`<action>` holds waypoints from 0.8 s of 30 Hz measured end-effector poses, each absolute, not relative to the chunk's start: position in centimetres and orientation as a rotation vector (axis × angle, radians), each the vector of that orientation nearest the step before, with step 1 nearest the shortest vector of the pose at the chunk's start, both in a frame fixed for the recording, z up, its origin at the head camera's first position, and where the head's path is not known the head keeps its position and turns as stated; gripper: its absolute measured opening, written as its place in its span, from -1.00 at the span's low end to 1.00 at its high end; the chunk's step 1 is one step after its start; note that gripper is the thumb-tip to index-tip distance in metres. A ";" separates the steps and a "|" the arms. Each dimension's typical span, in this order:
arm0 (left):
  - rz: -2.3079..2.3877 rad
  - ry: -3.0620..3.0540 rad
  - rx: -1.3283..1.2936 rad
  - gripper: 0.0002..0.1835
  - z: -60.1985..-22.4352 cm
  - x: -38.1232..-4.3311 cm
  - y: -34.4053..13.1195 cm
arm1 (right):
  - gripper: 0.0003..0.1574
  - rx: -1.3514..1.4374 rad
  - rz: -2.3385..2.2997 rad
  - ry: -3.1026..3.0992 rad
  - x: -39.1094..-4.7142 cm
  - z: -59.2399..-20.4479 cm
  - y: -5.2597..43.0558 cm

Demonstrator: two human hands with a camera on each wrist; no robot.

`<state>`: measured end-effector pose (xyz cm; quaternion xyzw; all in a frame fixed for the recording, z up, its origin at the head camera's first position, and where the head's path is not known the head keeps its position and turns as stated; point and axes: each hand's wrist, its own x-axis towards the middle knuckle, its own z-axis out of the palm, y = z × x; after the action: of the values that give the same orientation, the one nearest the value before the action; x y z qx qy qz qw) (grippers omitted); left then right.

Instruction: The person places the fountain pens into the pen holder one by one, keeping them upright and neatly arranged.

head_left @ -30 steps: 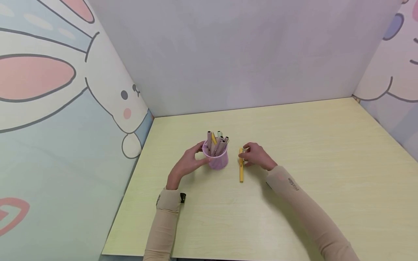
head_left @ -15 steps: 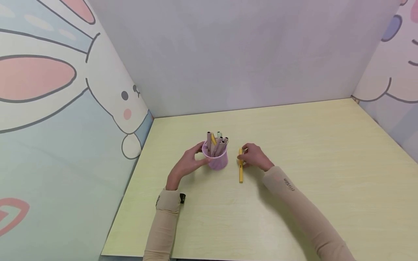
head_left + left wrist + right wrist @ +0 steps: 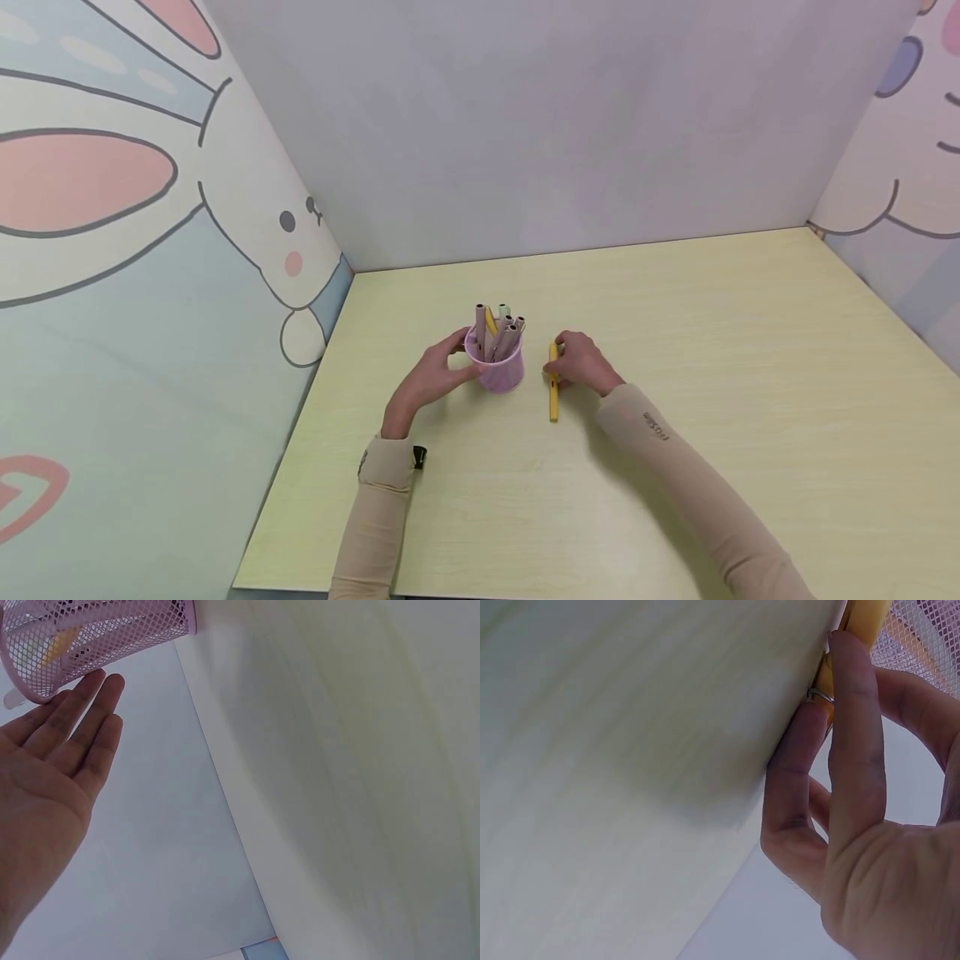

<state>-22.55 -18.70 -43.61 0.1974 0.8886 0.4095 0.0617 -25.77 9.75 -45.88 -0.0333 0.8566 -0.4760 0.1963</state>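
Observation:
A pink mesh pen holder (image 3: 502, 375) stands upright on the table, holding several grey-brown pens (image 3: 481, 325), a yellow one and a pale green one. My left hand (image 3: 431, 375) holds it from the left, thumb at the front and fingers at the far side. In the left wrist view, the fingers of that hand (image 3: 60, 765) touch the mesh while the thumb is hidden. To the right of the holder, a yellow pen (image 3: 553, 404) with a metal clip lies on the table. My right hand (image 3: 585, 362) pinches its far part between thumb and fingers; the right wrist view shows the fingertips against it.
The pale wooden table (image 3: 712, 350) spreads to both sides and in front. A grey wall (image 3: 562, 133) rises behind its back edge. A wall with a rabbit drawing (image 3: 247, 208) stands on the left. A small black thing (image 3: 419, 457) shows by the left cuff.
My right forearm has shifted slightly left, and the right fingers have closed in on the yellow pen. The pen, the pen holder and my left hand stay almost in place.

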 end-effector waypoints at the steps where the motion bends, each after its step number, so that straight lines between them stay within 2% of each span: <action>1: 1.240 2.687 0.598 -0.17 -43.6 -22.5 -18.7 | -0.32 -0.093 -1.328 2.400 -25.8 -45.9 9.7; 12: 1.242 2.687 0.604 -0.19 -43.7 -22.6 -18.7 | -0.43 -0.104 -1.331 2.406 -25.8 -46.0 9.9; 24: 1.237 2.679 0.591 -0.18 -43.6 -22.6 -18.7 | -0.29 -0.121 -1.396 2.373 -25.4 -45.6 10.4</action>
<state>-22.59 -18.68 -43.57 0.1960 0.8883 0.4101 0.0661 -25.36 10.38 -45.61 -0.0430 0.8451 -0.4971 0.1920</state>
